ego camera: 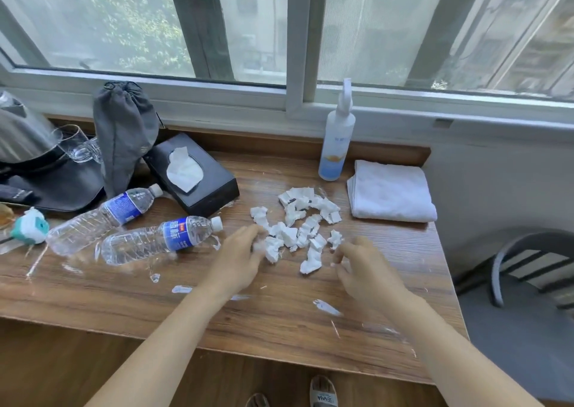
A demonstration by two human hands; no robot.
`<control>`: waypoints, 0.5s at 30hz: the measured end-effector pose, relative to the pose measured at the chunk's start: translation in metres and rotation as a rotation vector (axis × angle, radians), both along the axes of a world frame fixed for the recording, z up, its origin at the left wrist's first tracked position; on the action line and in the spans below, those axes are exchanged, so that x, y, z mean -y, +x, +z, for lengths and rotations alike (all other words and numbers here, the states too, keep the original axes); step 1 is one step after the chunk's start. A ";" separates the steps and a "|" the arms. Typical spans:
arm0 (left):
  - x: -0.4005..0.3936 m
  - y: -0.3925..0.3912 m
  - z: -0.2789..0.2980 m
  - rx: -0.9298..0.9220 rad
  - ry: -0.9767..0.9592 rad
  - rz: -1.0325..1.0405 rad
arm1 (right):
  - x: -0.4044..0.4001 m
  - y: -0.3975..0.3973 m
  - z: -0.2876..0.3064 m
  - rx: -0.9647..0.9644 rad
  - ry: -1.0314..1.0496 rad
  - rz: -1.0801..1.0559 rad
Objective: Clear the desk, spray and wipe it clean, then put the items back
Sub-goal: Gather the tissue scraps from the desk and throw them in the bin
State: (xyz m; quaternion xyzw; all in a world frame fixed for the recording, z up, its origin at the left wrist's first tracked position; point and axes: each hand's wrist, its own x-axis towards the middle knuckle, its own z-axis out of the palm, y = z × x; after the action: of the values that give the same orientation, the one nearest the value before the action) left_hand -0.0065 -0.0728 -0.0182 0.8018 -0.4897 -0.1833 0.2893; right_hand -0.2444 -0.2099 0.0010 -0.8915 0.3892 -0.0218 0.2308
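Observation:
Several torn white tissue scraps (298,223) lie scattered on the wooden desk (279,313). My left hand (239,257) rests at the left edge of the pile, fingers touching a scrap. My right hand (360,266) is at the pile's right edge, fingers curled and apart, holding nothing that I can see. Two plastic water bottles (102,217) (161,240) lie on their sides to the left. A white spray bottle (337,139) stands at the back, with a folded white cloth (391,190) beside it. White smears mark the desk.
A black tissue box (198,176), a grey drawstring pouch (124,133), a kettle (21,133) on a black tray (65,189), a glass (80,145) and a small teal gadget (31,225) crowd the left. A chair (534,270) stands to the right. The window runs behind.

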 end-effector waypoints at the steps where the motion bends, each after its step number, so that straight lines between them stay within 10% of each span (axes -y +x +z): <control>1: 0.009 -0.003 0.001 -0.012 0.020 -0.041 | 0.005 0.010 0.000 0.017 -0.002 0.016; 15: 0.054 0.025 0.013 0.150 0.418 -0.299 | 0.059 0.058 -0.012 -0.291 -0.151 0.361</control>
State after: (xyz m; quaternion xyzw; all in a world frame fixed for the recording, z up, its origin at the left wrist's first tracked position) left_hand 0.0186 -0.1272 -0.0048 0.7743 -0.5743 -0.2612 0.0497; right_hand -0.1865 -0.2691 -0.0109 -0.9551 0.2499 0.1192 0.1053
